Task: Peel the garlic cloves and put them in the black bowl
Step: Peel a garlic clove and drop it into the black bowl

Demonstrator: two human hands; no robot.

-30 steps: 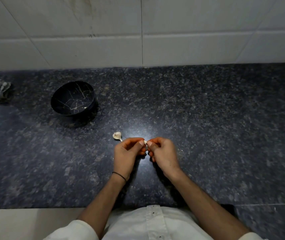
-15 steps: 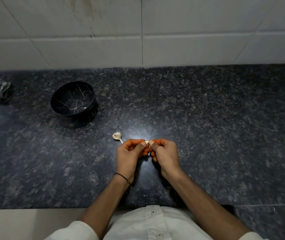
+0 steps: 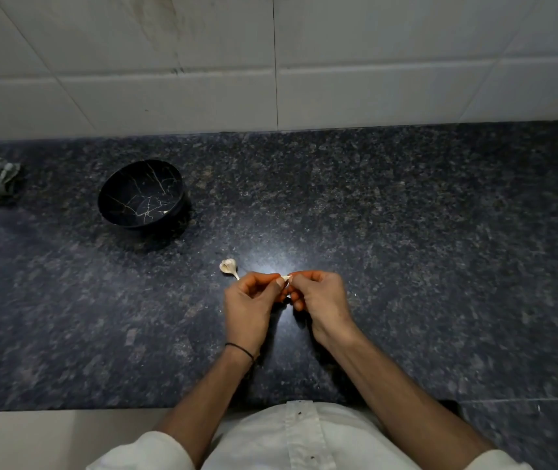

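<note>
Well in front of the black bowl, over the table, my left hand and right hand both pinch one garlic clove, with the garlic head lying just beside them.

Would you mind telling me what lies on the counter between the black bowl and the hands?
In the head view, only a garlic bulb remnant lies there, close to the left hand; the rest of the counter up to the black bowl is bare.

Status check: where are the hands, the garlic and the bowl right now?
Left hand and right hand both pinching one garlic clove. Garlic remnant on counter. Black bowl far left, path clear.
</note>
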